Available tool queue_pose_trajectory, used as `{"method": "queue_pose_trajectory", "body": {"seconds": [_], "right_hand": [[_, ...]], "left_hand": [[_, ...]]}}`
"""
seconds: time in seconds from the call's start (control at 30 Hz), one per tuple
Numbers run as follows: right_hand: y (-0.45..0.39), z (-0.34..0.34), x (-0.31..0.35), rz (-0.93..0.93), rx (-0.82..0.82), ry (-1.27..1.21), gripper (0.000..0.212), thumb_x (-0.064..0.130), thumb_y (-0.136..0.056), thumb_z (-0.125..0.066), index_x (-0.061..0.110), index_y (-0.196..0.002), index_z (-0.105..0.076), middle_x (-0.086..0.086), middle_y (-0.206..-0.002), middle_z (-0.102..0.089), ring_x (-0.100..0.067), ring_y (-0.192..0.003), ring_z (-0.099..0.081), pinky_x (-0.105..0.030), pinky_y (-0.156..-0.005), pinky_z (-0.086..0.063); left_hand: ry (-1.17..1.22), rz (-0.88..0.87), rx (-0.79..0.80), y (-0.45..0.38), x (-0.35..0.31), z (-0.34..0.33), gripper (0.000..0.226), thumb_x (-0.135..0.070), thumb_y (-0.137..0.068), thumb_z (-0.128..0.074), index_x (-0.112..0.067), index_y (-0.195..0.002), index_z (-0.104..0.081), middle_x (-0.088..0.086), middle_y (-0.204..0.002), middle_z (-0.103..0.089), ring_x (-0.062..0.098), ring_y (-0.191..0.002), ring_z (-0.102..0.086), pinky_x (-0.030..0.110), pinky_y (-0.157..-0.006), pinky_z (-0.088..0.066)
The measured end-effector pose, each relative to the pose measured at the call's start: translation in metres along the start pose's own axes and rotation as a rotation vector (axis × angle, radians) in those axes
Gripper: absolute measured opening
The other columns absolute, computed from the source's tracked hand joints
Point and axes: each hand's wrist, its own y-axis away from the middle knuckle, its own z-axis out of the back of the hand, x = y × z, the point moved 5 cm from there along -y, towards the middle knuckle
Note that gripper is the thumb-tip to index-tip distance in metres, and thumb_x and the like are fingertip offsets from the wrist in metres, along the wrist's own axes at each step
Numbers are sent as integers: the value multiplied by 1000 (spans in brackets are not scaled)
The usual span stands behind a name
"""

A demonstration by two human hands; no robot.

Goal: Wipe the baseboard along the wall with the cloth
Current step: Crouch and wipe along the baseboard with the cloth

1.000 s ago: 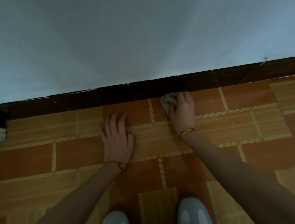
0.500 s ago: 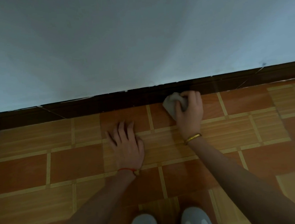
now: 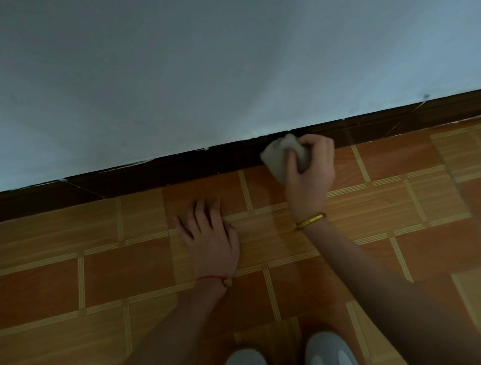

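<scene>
Since a second ago, the right hand [image 3: 309,173] has carried the cloth [image 3: 282,157] rightward along the baseboard [image 3: 174,173] and slightly up its face, while the left hand [image 3: 212,240] has kept its place flat on the floor [image 3: 125,274].

Bunched into a pale wad, the cloth sits against the dark baseboard where it meets the floor, with its loose corner pointing left. Fingers and thumb of the right hand are curled round it, gripping it. The baseboard's long axis runs left to right across the view, rising toward the right, under a plain grey wall [image 3: 223,67].

Fingers of the left hand lie straight and spread, palm down on an orange tile. A gold bracelet [image 3: 309,221] circles the right wrist and a red string [image 3: 212,278] the left. Two white shoes [image 3: 290,361] show at the bottom edge. No writing can be read anywhere.
</scene>
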Motion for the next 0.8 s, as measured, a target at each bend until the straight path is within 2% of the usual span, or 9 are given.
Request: {"method": "queue_pose_trajectory", "body": {"seconds": [0.13, 0.23, 0.33, 0.4, 0.63, 0.73, 0.8], "right_hand": [[6, -10, 10, 10, 3, -10, 20, -5, -81, -61, 2, -99, -57, -8, -101, -54, -21, -94, -53, -34, -79, -49], [21, -35, 38, 184, 205, -29, 19, -4, -78, -63, 0, -97, -60, -12, -98, -57, -22, -92, -51, -26, -79, -42], [30, -51, 53, 278, 334, -44, 15, -2, -81, -62, 0, -96, -61, -12, -98, -58, -24, -90, -51, -27, -78, -43], [24, -45, 47, 247, 291, -45, 17, -4, -80, -63, 0, -96, -61, -12, -97, -57, -23, -91, -52, -29, -78, -44], [-3, 7, -5, -50, -51, -5, 18, 0, -84, -65, 2, -101, -58, -4, -102, -54, -14, -94, -53, -30, -78, -49], [-1, 0, 6, 6, -40, -14, 19, -4, -83, -62, 1, -101, -58, -8, -103, -54, -19, -96, -53, -31, -80, -48], [7, -13, 25, 81, 34, -14, 21, -7, -80, -63, 0, -100, -59, -11, -102, -56, -21, -96, -51, -25, -81, -44]], "left_hand": [[3, -4, -6, -1, -1, 1, 53, -29, -92, -40, -13, -141, -48, 16, -147, -44, 38, -140, -37, 68, -116, -14], [-10, -8, -22, 0, -1, 1, 53, -29, -91, -43, -12, -141, -47, 18, -146, -45, 39, -138, -38, 69, -116, -16], [-32, -17, -33, 1, -1, 1, 53, -28, -91, -46, -11, -142, -47, 19, -145, -45, 40, -138, -38, 68, -115, -17], [-25, -18, -31, 0, -1, 1, 54, -27, -91, -49, -12, -143, -47, 18, -146, -44, 39, -139, -36, 68, -116, -16], [-17, -4, -10, 0, 0, 0, 54, -29, -91, -43, -13, -142, -47, 16, -146, -44, 37, -139, -37, 68, -117, -14], [-27, -1, -11, 0, -1, 1, 54, -29, -91, -43, -14, -143, -47, 15, -147, -44, 37, -140, -36, 67, -117, -14], [-24, -2, -24, 1, -2, 1, 54, -29, -90, -44, -14, -142, -47, 16, -147, -43, 37, -139, -36, 67, -117, -14]]}}
